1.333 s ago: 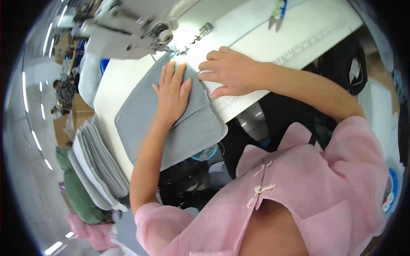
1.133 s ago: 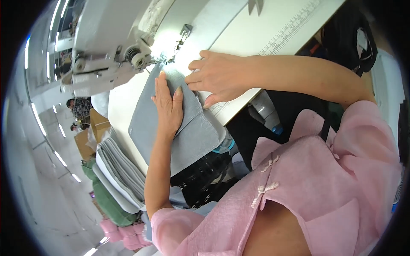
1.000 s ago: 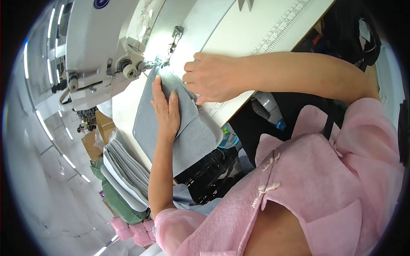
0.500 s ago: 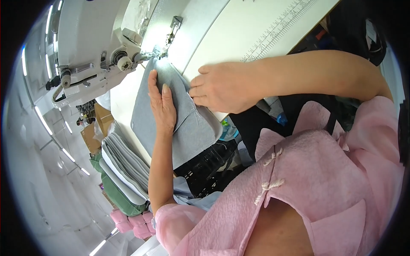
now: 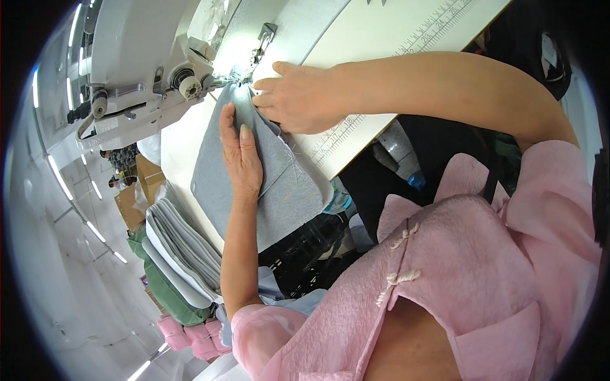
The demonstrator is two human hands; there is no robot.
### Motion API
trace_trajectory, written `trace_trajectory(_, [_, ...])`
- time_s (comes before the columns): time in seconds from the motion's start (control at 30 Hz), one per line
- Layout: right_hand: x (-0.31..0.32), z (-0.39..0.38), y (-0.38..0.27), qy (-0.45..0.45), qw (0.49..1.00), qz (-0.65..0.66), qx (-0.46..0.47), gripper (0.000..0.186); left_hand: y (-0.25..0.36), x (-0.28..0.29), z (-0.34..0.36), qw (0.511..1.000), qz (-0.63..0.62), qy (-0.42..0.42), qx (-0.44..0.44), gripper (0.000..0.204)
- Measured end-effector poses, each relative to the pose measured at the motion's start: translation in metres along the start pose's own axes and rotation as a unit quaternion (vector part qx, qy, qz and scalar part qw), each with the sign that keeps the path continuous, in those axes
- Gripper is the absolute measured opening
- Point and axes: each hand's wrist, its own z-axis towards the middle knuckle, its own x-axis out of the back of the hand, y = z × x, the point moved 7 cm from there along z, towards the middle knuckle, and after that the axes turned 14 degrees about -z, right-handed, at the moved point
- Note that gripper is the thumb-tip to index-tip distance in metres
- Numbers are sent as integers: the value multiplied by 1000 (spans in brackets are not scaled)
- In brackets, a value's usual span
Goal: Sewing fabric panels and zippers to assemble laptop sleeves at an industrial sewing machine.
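Head view: grey fabric piece [image 5: 216, 171] under both hands, left [image 5: 242, 160] flat, right [image 5: 298, 96] pinching its edge.

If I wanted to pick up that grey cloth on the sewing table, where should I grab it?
Probably by the near edge of the flat grey fabric piece, where it droops over the front of the white sewing table. Come from the sitting side, below. That edge hangs free, while the far end lies by the needle of the white sewing machine, under the left hand and right hand.
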Motion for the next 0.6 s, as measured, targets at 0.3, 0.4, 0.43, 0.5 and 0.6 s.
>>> trace_trajectory(0.3, [-6,6,14,-43,998,-13,-48,30,8,-14,-2,996,73,-42,15,56])
trace_trajectory(0.4, [-9,4,12,-89,992,-87,-16,29,9,-16,-1,989,128,-67,-1,55])
trace_trajectory(0.43, [-9,2,13,-79,993,-81,-26,30,8,-18,-2,983,162,-85,-16,54])
trace_trajectory(0.5, [-12,-1,16,-22,996,-75,-43,30,11,-18,-2,978,187,-89,-37,51])
trace_trajectory(0.6, [-10,-2,25,-3,998,-25,-57,31,12,-22,-2,978,189,-76,-35,50])
